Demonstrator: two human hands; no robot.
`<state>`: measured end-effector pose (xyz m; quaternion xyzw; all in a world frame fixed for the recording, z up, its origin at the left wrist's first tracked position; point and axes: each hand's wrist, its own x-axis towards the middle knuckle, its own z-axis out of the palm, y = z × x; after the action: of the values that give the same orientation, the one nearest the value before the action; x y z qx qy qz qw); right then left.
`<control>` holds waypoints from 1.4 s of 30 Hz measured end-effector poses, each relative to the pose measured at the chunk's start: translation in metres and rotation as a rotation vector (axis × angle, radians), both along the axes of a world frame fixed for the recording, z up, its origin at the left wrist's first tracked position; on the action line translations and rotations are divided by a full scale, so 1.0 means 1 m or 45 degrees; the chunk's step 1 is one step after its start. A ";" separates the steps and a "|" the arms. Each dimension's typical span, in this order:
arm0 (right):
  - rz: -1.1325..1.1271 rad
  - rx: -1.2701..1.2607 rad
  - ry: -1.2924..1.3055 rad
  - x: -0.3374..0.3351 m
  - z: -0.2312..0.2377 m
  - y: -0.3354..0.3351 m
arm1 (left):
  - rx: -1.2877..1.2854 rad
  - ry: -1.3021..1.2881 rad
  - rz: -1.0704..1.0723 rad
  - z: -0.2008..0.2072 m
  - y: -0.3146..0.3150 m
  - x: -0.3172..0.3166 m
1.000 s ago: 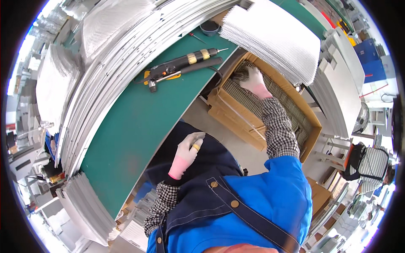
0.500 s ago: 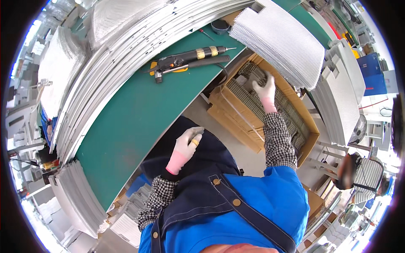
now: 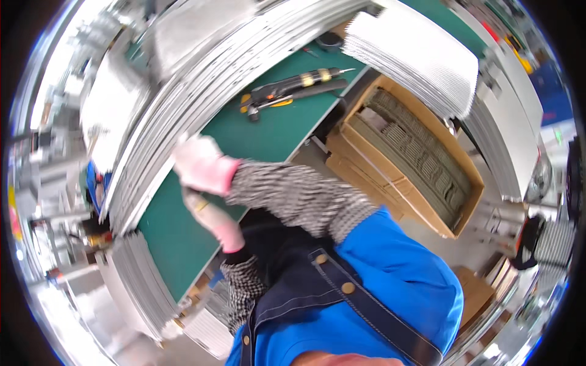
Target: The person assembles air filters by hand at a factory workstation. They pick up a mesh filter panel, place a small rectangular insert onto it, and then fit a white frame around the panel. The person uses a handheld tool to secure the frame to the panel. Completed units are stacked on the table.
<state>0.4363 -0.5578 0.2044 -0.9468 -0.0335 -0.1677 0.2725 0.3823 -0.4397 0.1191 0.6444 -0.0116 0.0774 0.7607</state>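
Note:
My right hand (image 3: 202,163), in a white glove with a pink cuff, reaches across to the left over the green table (image 3: 253,146). Its fingers are smeared by motion near the edge of the stacked white metal panels (image 3: 183,100), and whatever they hold cannot be made out. Just below it is my left hand (image 3: 210,218), gloved alike, with a yellow band on a finger. Its fingertips are blurred and partly behind the right hand. A cardboard box (image 3: 375,165) of tightly packed grey metal pieces (image 3: 418,155) stands to the right, with no hand in it.
On the table's far part lie a black powered screwdriver (image 3: 299,82) and a small dark cup (image 3: 329,40). A stack of ribbed white panels (image 3: 415,55) sits beyond the box. More panels (image 3: 143,274) are piled at the lower left, and a chair (image 3: 552,247) stands far right.
My right hand has left the box and swung left over the table. The left hand has moved left and up to meet it. The view has shifted slightly.

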 end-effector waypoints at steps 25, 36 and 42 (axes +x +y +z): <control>-0.949 -0.181 0.986 -0.280 -0.196 -0.370 | 0.905 -0.744 -0.164 0.076 -0.081 -0.017; -0.980 -0.193 0.361 -0.328 -0.240 -0.378 | 0.999 -0.985 -1.308 0.045 -0.232 -0.062; -0.877 0.016 0.680 -0.317 -0.219 -0.384 | 1.375 -1.265 -1.779 -0.045 -0.351 -0.078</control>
<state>0.1197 -0.9419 -0.0147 -0.9112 0.3570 0.0016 0.2055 0.3045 -0.7912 0.0737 0.6462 -0.7345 -0.1412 0.1516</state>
